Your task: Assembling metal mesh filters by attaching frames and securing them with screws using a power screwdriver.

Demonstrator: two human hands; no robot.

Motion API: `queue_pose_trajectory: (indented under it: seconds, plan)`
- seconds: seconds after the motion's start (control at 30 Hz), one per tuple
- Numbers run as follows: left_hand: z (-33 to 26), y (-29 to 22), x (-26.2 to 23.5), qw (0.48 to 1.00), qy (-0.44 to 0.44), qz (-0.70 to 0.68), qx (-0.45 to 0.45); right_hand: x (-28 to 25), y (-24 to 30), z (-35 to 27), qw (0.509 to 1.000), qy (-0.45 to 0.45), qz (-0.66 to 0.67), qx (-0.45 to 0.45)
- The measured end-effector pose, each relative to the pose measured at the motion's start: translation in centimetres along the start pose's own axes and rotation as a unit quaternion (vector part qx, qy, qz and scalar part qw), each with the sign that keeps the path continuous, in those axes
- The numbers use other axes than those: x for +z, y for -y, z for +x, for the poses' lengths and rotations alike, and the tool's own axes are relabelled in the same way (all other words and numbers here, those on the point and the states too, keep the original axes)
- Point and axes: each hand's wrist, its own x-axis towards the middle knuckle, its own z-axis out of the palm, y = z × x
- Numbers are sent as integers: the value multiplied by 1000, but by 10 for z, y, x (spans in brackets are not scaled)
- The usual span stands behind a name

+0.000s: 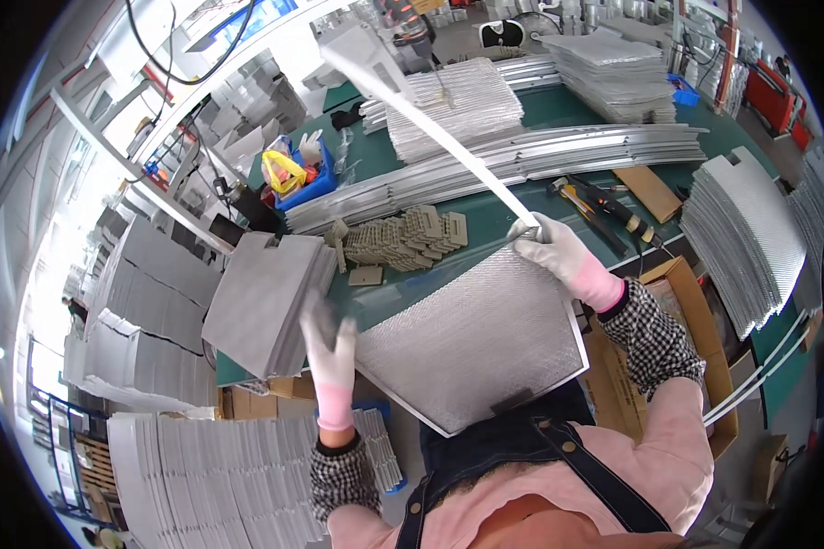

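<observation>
A silvery, finely textured sheet panel (pixel 471 343) lies tilted at the table's front edge against my body, with thin white edging along its right and lower sides. At its far right corner my right hand (pixel 563 261), in a white glove with a pink cuff, is closed round the end of a long white strip (pixel 449 142). From there the strip slants up and away to the far left. My left hand (pixel 328 361), gloved alike, is raised beside the panel's left corner. Its thumb stands apart from the fingers, which are smeared by motion, and nothing shows in it.
Left of the panel is a stack of grey-white sheets (pixel 265 302). Beyond lie beige plastic pieces (pixel 407 240), long metal profiles (pixel 504 165) and a blue bin (pixel 307 183). At right are a hot-glue gun (pixel 623 212), a cardboard box (pixel 719 339) and stacked silvery panels (pixel 746 238).
</observation>
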Motion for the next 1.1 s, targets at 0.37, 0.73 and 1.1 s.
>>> queue_pose_trajectory:
  seconds: [0.37,0.73,1.1]
  plan:
    - [112,-84,78,791,184,381,443,42,12,46,994,98,-37,19]
    - [68,-51,86,945,308,39,98,26,28,47,975,166,-146,-36]
    - [72,-42,62,880,425,171,124,-39,31,30,925,223,-309,-3]
